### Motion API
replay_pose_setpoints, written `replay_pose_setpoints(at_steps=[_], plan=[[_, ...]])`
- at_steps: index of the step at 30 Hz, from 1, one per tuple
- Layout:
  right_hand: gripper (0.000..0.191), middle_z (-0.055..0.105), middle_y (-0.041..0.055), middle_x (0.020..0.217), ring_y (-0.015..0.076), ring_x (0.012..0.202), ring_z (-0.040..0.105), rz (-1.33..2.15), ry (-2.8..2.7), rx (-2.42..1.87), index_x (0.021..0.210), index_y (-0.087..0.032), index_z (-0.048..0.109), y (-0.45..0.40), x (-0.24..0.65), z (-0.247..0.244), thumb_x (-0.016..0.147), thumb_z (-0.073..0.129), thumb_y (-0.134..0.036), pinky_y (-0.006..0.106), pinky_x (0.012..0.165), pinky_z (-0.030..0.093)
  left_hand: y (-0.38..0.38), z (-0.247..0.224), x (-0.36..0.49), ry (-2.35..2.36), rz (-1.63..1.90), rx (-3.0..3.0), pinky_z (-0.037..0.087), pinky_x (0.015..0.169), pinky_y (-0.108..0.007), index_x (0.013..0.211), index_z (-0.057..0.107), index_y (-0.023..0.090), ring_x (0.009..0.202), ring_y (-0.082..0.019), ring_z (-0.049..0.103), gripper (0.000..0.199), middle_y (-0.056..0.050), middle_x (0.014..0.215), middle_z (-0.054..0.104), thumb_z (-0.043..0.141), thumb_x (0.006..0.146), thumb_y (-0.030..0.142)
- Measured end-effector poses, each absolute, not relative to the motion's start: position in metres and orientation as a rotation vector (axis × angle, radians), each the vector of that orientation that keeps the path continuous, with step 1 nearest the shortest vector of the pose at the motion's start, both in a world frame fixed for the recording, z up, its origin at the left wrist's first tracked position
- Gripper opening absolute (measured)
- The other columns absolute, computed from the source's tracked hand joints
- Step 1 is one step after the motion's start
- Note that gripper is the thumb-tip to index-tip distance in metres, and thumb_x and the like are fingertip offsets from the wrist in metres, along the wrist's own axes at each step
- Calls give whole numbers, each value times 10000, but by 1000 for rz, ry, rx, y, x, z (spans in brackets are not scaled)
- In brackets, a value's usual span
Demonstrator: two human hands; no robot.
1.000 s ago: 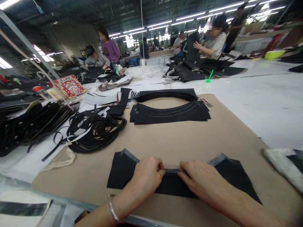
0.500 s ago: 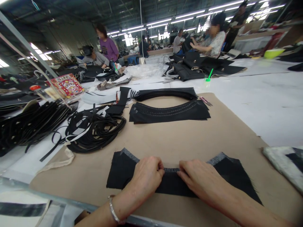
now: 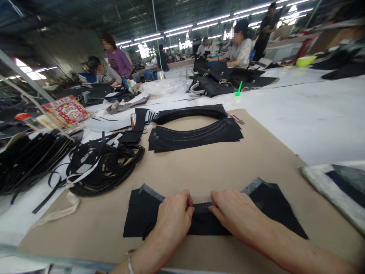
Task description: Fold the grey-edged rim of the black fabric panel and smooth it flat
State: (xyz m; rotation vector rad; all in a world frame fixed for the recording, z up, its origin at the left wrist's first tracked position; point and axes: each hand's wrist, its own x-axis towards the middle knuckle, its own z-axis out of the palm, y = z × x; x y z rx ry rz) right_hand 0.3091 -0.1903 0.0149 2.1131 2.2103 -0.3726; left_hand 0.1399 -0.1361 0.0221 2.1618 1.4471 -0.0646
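In the head view I see the left hand (image 3: 174, 213) and right hand (image 3: 232, 211), fingers narrow, pinching the grey folded edge (image 3: 202, 205) of a black fabric piece (image 3: 209, 224) spread beneath them on tan sheeting (image 3: 185, 167). Beyond the fingertips lie stitched curved panels (image 3: 196, 137); farther left, coiled black strips (image 3: 132, 164).

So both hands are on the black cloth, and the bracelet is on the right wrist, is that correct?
Not quite: the head view shows the bracelet on the left wrist, not the right. The left hand and right hand are indeed both on the black cloth.
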Motion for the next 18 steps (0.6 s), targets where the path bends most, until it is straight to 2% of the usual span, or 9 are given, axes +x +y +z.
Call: replay_pose_setpoints(at_steps=[3, 5, 9, 12, 14, 16, 18], plan=[[92, 643, 67, 725, 249, 730, 654, -324, 2213, 2168, 835, -191, 599, -193, 310, 13, 879, 563, -264, 299, 599, 398, -136, 20, 138, 1486, -43, 2137, 346, 618, -252, 956, 522, 223, 709, -177, 618, 198, 33, 733, 638, 628, 793, 184], [96, 641, 61, 732, 258, 740, 653, -295, 2213, 2201, 902, -195, 584, -196, 312, 11, 877, 584, -287, 308, 601, 397, -137, 19, 136, 1473, -23, 2152, 361, 630, -253, 934, 497, 220, 703, -170, 607, 198, 37, 742, 624, 630, 794, 172], [230, 643, 54, 787, 260, 776, 645, -172, 2264, 2260, 1074, -187, 535, -207, 314, 1, 890, 603, -306, 325, 646, 407, -145, 13, 134, 1362, 191, 2452, 418, 772, -316, 905, 557, 218, 895, -207, 595, 153, -20, 934, 627, 572, 807, 101], [242, 637, 56, 817, 257, 768, 630, -84, 2329, 2270, 1121, -161, 516, -214, 313, -9, 913, 574, -273, 344, 670, 407, -153, 1, 135, 975, 435, 2800, 457, 803, -341, 1038, 602, 211, 925, -213, 594, 304, -51, 1009, 640, 423, 862, 39], [244, 638, 67, 852, 254, 783, 623, -30, 2374, 2277, 1148, -147, 510, -216, 313, -12, 929, 548, -248, 353, 695, 408, -157, -9, 134, 646, 583, 2965, 492, 771, -318, 1126, 592, 153, 876, -199, 609, 383, -73, 987, 662, 318, 893, 20], [259, 642, 78, 894, 252, 832, 619, -26, 2406, 2286, 1167, -145, 514, -215, 315, -8, 933, 546, -252, 354, 736, 408, -159, -18, 132, 464, 686, 3067, 517, 758, -303, 1155, 585, 86, 857, -199, 622, 397, -93, 962, 676, 275, 912, 26], [226, 651, 73, 886, 251, 851, 622, -151, 2361, 2295, 1096, -157, 563, -211, 322, 2, 911, 590, -283, 339, 739, 406, -159, -27, 128, 403, 749, 3154, 528, 784, -299, 1147, 595, 67, 884, -205, 631, 386, -101, 970, 684, 284, 920, 41]])
